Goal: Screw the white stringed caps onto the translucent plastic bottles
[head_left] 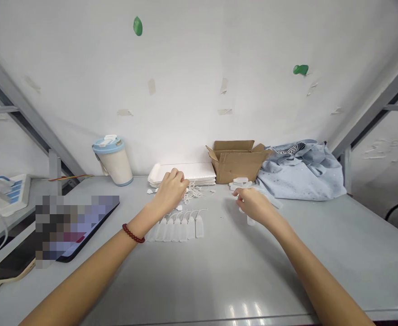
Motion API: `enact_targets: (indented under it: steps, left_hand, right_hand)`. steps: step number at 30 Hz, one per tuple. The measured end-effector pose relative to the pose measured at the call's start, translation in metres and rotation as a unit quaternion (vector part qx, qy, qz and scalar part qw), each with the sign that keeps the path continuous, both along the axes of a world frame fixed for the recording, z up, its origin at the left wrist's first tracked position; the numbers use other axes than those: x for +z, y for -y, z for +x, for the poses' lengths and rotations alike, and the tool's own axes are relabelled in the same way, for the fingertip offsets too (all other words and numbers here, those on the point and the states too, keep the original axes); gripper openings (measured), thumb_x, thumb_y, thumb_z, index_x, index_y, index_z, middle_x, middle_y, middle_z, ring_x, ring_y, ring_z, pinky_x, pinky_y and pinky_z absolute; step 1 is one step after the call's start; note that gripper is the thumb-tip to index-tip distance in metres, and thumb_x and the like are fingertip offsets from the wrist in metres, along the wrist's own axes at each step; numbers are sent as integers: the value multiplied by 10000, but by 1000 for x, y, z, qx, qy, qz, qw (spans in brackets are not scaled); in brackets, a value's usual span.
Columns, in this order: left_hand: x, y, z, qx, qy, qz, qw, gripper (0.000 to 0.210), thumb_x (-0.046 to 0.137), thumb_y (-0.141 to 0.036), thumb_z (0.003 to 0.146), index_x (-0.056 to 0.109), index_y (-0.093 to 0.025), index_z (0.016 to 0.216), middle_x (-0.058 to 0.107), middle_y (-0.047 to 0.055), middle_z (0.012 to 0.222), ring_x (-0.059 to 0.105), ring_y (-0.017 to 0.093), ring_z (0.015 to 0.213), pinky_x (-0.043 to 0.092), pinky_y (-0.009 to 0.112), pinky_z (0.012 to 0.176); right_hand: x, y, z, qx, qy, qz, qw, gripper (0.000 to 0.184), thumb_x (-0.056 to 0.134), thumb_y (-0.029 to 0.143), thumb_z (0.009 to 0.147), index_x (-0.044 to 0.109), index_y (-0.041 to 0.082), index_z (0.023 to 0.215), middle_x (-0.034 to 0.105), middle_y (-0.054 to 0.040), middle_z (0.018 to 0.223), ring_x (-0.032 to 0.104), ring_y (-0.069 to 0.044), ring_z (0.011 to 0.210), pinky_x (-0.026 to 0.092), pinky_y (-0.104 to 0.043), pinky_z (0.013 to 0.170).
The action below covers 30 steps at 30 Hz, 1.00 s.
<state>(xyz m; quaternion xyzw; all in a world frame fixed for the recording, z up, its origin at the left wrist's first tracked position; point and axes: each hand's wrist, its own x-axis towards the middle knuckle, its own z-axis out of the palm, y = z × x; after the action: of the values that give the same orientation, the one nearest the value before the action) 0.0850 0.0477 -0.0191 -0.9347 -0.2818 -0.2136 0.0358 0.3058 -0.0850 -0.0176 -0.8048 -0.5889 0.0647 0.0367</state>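
My left hand [172, 188], with a dark red bead bracelet [133, 233] at the wrist, is over a tangle of thin white cords [192, 194]. Its fingers curl down and their tips are hidden, so what they pinch does not show. In front of it lies a neat row of small translucent plastic pieces [182, 229], with thin stems pointing away from me. To the right, my right hand [253, 204] hovers low over loose translucent pieces [251, 221]. Its fingers are bent and slightly apart, with nothing visible between them.
Behind the hands lie stacked white padded sheets [195, 170] and an open cardboard box [242, 166]. Light blue cloth [302, 179] is bunched at right. A lidded cup [116, 163] stands back left; a phone [87, 226] and a power strip [14, 199] are at left.
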Motion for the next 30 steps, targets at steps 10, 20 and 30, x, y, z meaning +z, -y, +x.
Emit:
enact_targets:
  steps: [10, 20, 30]
  left_hand:
    - [13, -12, 5, -11, -22, -2, 1000, 227, 434, -112, 852, 656, -155, 826, 646, 126, 940, 488, 288, 989, 384, 403, 792]
    - [23, -11, 10, -5, 7, -145, 989, 179, 515, -158, 716, 683, -201, 669, 688, 59, 725, 566, 262, 850, 420, 333, 734]
    - [7, -11, 6, 61, 113, -381, 916, 159, 549, -228, 671, 687, -153, 643, 652, 28, 626, 571, 176, 606, 409, 265, 555]
  right_hand:
    - [-3, -3, -1, -9, 8, 9, 1000, 286, 485, 138, 847, 598, 169, 1108, 674, -113, 1005, 622, -224, 872, 355, -254, 587]
    - [-4, -2, -2, -9, 5, 22, 1000, 258, 484, 158, 858, 604, 171, 1087, 678, -112, 991, 618, -224, 867, 366, -256, 603]
    - [-3, -2, -3, -8, 2, 25, 1000, 253, 463, 176, 875, 605, 169, 1084, 682, -107, 994, 624, -225, 861, 358, -255, 589]
